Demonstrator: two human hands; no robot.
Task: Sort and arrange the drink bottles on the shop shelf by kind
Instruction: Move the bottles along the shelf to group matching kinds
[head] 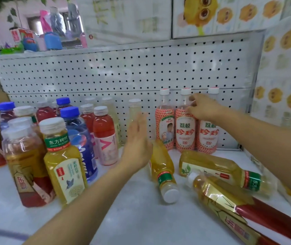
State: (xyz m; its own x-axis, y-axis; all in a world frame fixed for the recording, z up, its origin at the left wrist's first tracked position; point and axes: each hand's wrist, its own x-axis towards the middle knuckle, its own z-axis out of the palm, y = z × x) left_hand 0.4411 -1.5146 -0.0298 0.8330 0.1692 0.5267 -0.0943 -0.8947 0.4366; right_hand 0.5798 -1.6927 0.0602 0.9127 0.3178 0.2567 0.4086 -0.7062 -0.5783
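Observation:
Three red-and-white lychee drink bottles stand in a row at the back right; my right hand (pixel 202 107) rests on the neck of the middle lychee bottle (pixel 184 131), fingers curled loosely around it. My left hand (pixel 137 140) is flat and open, upright, in front of a pale yellow bottle (pixel 135 110) at the pegboard. Three tea bottles lie on their sides: a yellow tea bottle (pixel 162 170), a second yellow tea bottle (pixel 217 168) and a red-and-gold tea bottle (pixel 229 206). An upright green-labelled tea bottle (pixel 63 161) stands at the left.
A crowd of upright bottles fills the left: pink drink (pixel 105 138), blue-capped water (pixel 78 138), red-and-gold tea (pixel 26 167). The white shelf (pixel 132 209) has a perforated back panel (pixel 123 71). Printed cartons (pixel 282 76) stand at the right and above.

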